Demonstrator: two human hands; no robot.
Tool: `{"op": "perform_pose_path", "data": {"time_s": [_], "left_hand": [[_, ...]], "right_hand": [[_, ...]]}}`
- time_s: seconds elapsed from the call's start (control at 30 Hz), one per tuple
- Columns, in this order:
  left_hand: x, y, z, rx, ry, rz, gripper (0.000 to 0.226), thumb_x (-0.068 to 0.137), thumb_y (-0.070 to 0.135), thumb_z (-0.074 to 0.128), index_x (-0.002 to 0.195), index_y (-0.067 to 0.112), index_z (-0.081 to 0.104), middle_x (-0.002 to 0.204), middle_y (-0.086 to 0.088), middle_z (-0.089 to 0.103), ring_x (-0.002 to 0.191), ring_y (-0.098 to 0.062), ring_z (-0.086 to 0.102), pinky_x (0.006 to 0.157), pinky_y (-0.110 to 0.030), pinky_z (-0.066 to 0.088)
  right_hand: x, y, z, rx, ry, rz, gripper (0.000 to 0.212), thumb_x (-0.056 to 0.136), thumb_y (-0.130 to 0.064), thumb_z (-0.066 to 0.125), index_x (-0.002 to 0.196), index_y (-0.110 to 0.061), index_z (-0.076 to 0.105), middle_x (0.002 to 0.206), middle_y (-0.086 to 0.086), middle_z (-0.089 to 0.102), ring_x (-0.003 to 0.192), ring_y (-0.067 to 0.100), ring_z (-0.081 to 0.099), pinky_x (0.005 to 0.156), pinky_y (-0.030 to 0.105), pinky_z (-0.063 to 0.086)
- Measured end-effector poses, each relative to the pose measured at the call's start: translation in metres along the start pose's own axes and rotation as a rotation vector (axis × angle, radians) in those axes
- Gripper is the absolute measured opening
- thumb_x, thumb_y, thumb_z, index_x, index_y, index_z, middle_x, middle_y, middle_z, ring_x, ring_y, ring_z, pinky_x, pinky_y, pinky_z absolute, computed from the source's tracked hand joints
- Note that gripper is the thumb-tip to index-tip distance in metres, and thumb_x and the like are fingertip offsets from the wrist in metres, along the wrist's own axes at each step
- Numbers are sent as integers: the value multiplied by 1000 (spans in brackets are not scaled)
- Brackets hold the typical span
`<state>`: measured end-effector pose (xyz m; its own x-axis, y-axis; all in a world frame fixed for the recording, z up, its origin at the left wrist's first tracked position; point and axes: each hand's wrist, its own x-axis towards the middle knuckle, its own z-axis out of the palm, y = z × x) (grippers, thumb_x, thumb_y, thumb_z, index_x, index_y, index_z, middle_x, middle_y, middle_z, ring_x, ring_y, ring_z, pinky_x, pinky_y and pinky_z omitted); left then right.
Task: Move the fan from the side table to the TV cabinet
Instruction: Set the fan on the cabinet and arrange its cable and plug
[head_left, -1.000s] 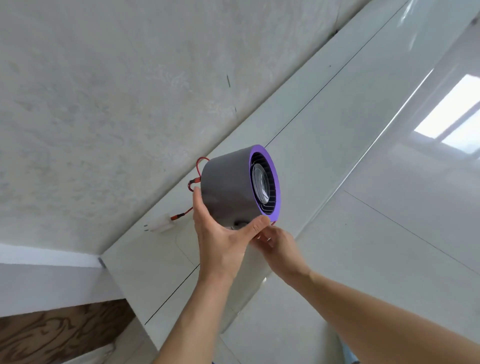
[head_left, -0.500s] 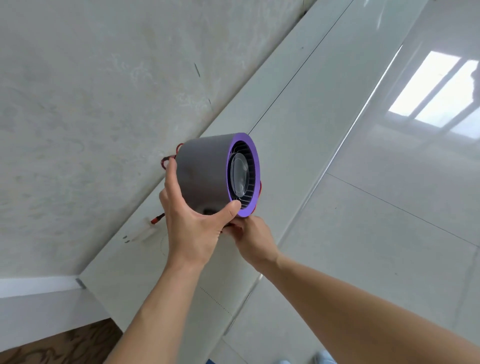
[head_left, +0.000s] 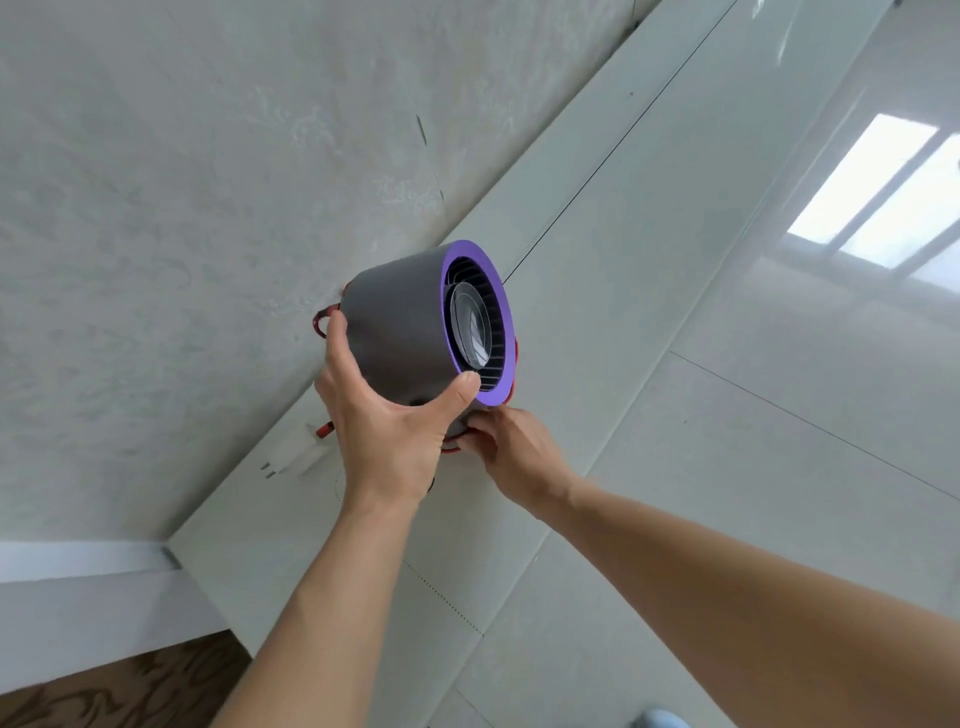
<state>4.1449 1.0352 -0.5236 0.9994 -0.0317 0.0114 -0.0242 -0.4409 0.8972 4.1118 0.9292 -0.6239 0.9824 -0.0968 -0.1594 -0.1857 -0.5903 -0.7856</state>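
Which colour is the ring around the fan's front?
Purple ring, on the grey fan; head view.

Both forearms are bare from wrist to the picture's lower edge, with no sleeve showing on either. The left hand (head_left: 387, 436) carries no ring, watch or band, and its thumbnail is short and unpainted. The right hand (head_left: 519, 452) is likewise plain, with nothing worn at the wrist or on the visible fingers.

The left hand (head_left: 387, 431) grips the grey fan (head_left: 410, 332) by its body, thumb at the purple rim. The right hand (head_left: 511, 452) holds its underside above the white counter (head_left: 623, 218), beside a red cord (head_left: 323, 322).
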Motion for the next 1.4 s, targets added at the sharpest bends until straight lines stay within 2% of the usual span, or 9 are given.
{"op": "perform_pose_path", "data": {"time_s": [0.1,0.2,0.27,0.37,0.47,0.8,0.97,1.17,1.4], "left_hand": [[3,-2,-5,14,-45,-5,119,59,27,90,154,32,19,132,13,27,128,0,35,84,7,31],[2,-1,-3,13,-62,-7,118,61,26,90,154,31,19,131,12,28,124,0,37,77,10,31],[2,-1,-4,2,-70,-12,116,62,26,90,154,31,20,133,11,29,124,0,39,84,5,34],[7,-4,-9,-46,-74,-19,116,56,38,91,152,35,25,142,7,38,132,-8,44,107,-26,43],[11,-6,-11,-121,-87,-37,111,52,42,91,147,34,35,143,-1,47,131,-17,51,105,-43,48],[9,4,-16,-277,-117,-59,89,66,11,88,142,28,45,129,4,63,110,-6,66,90,-27,57],[6,2,-16,-295,-108,-78,91,59,24,92,139,30,47,130,2,63,113,-12,66,95,-39,56],[-7,-1,-13,-299,-86,-82,100,54,29,93,141,32,45,134,1,59,117,-12,64,95,-39,56],[-27,-6,-3,-303,-22,-108,110,49,35,94,144,30,38,138,1,54,123,-14,59,99,-40,53]], "right_hand": [[-3,-1,4,7,39,-13,41,82,-38,32,93,-17,66,98,-2,71,91,25,61,70,42,53],[-6,0,10,18,76,-19,47,84,-44,26,96,-20,65,101,-5,70,94,23,60,70,42,53],[-8,-1,12,31,93,-15,48,86,-44,25,97,-20,65,102,-5,70,95,23,60,70,41,53],[-10,-2,11,19,115,-12,33,94,-33,38,97,-16,66,103,-1,69,97,27,58,71,41,52],[-12,-3,10,15,144,-18,20,97,-23,49,92,-11,65,97,5,66,92,30,56,68,39,48],[-14,-6,9,10,150,2,18,96,-21,52,94,-11,66,95,6,66,92,31,56,71,40,49],[-18,-6,7,-5,158,7,18,96,-21,52,94,-10,66,95,6,66,92,29,55,71,39,49],[-30,-1,5,-17,141,-2,17,96,-22,51,92,-11,64,94,6,65,90,29,55,69,38,46],[-47,6,2,-49,102,-8,29,93,-30,41,99,-14,64,101,4,66,91,30,57,73,41,50]]}}
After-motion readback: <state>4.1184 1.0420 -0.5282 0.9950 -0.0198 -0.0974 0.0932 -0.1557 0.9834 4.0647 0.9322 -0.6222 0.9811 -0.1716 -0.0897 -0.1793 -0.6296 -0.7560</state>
